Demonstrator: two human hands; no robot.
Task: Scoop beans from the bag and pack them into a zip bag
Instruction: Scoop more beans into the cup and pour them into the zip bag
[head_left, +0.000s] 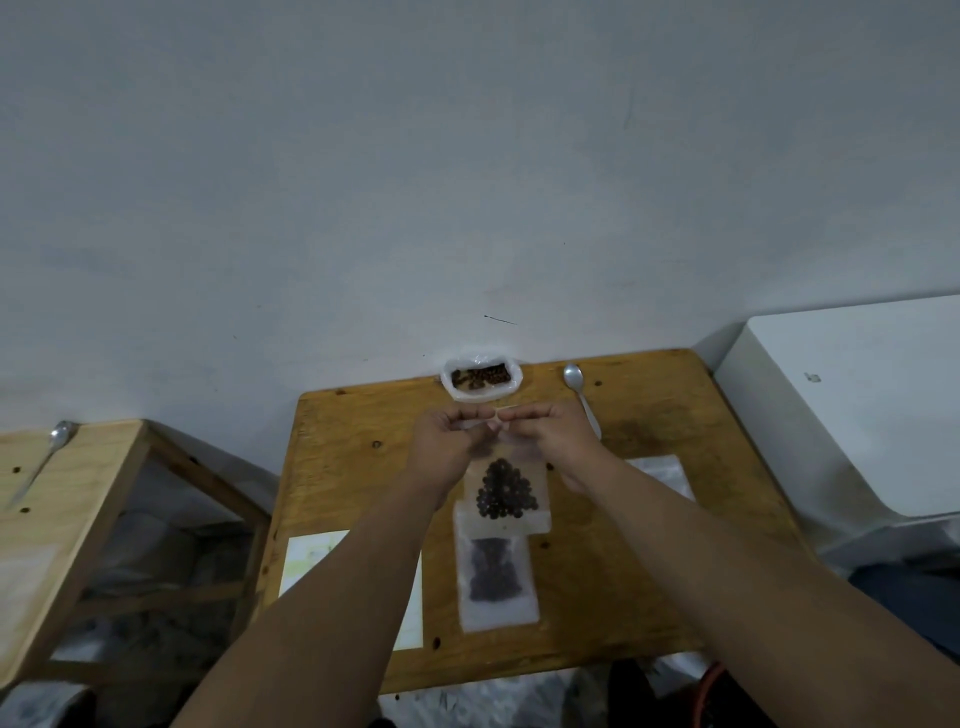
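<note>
Far left: side table (78, 493), a spare spoon (47, 457) lying on it, well apart from the work

Main table (623, 571), left part: pale paper sheet (311, 561), half under the left forearm

Left hand (452, 441): fingers curled, thumb and fingertips pinching the left end of the zip bag (535, 499) at its top edge

Zip bag: its mouth edge runs left to right between the two hands; its long axis runs from the hands back toward the person. So the body of the bag lies on the near side of both hands, beans (505, 491) settled in a heap at the closed end. Whether that end rests on the table I cannot tell

Past the hands, at the table's far edge: open bag of beans (480, 382). Nearer the person than the held bag: a second zip bag (496, 582), already filled, flat on the table

Right hand (545, 434): curled likewise, pinching the right end of the same edge, its fingertips near those of the left (neither hand is nearer; both are on it)

Judgement: this looks like the sealing step, so the coming move would run sideways along that mouth edge

Right of the hands: spoon (581, 395) set down, untouched. Further right a pale flat sheet (665, 473), possibly empty bags. Off the table, a white box (857, 405)
</note>
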